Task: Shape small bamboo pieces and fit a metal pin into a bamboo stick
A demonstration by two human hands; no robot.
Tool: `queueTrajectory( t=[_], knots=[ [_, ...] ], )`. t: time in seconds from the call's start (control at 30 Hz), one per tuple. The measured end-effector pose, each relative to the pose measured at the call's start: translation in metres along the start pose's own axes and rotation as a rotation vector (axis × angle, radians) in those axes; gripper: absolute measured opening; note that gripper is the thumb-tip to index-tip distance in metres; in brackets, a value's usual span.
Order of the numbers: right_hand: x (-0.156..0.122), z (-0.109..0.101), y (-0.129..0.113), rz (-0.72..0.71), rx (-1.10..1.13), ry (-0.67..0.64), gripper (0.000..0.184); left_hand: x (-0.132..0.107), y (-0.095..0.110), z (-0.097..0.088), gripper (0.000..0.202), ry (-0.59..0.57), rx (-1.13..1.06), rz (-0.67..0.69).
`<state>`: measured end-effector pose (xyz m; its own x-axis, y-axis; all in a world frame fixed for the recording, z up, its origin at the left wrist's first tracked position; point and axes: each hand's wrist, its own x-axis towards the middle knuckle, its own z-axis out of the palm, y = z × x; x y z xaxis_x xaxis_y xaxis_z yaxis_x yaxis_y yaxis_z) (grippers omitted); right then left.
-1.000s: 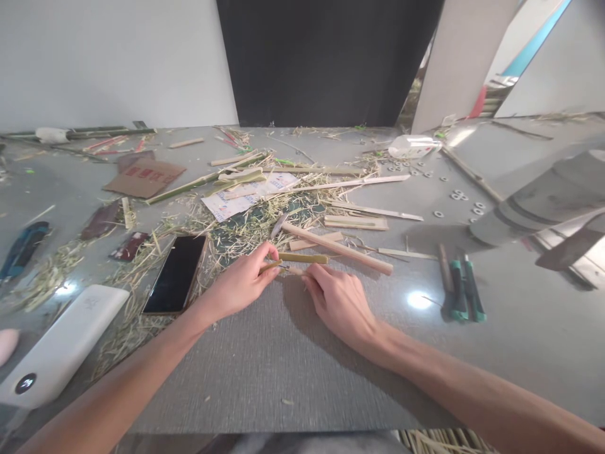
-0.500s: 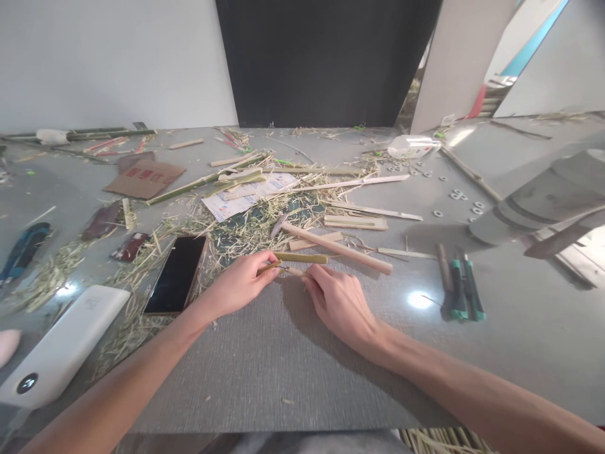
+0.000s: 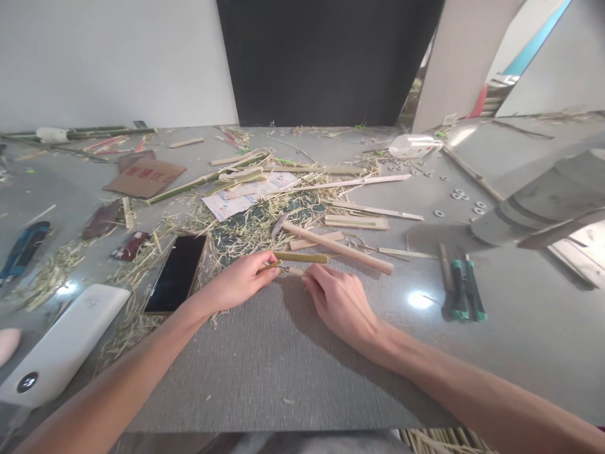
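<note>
My left hand [image 3: 243, 279] is closed, with a small strip of bamboo [image 3: 276, 264] pinched between thumb and fingers. Wrapped low over the table, my right hand [image 3: 341, 301] grips a slim carving tool with a pale wooden handle [image 3: 295, 272]. Its thin metal tip points left and meets or nearly meets the bamboo strip; contact is too small to make out. Just beyond the fingertips lies a flat olive-green bamboo slat [image 3: 302, 258]. A hammer [image 3: 338, 247] with a wooden handle rests behind my right hand, its head on bamboo shavings [image 3: 255, 230].
To the left are a phone [image 3: 177, 274], a white power bank [image 3: 66, 343] and a blue-handled tool [image 3: 24, 251]. On the right lie green-handled tools [image 3: 466, 290], small white rings [image 3: 457, 195] and a large grey cylinder [image 3: 539, 198]. Bamboo strips [image 3: 357, 222] are scattered behind.
Almost nothing differs. Both hands keep their grips in the same place, and the view has shifted very slightly.
</note>
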<state>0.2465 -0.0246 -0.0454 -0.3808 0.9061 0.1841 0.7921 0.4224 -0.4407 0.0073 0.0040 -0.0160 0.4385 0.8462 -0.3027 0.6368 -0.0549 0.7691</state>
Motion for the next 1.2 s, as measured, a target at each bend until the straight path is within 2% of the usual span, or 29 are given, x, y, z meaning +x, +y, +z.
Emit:
queueTrajectory(
  t=[0.6, 0.87, 1.0, 1.2],
  knots=[
    [-0.002, -0.002, 0.000, -0.005, -0.022, 0.011, 0.026, -0.001, 0.001, -0.001, 0.023, -0.026, -0.087, -0.016],
    [-0.001, -0.004, -0.001, -0.060, -0.051, 0.015, 0.030, 0.000, -0.003, -0.009, 0.024, -0.173, -0.269, 0.008],
    [-0.001, -0.005, 0.000, -0.095, -0.057, 0.003, 0.031, 0.000, -0.002, -0.014, 0.025, -0.246, -0.291, -0.024],
    [0.002, -0.007, 0.000, -0.079, -0.067, 0.010, 0.030, 0.001, 0.000, -0.010, 0.024, -0.170, -0.283, -0.008]
  ],
)
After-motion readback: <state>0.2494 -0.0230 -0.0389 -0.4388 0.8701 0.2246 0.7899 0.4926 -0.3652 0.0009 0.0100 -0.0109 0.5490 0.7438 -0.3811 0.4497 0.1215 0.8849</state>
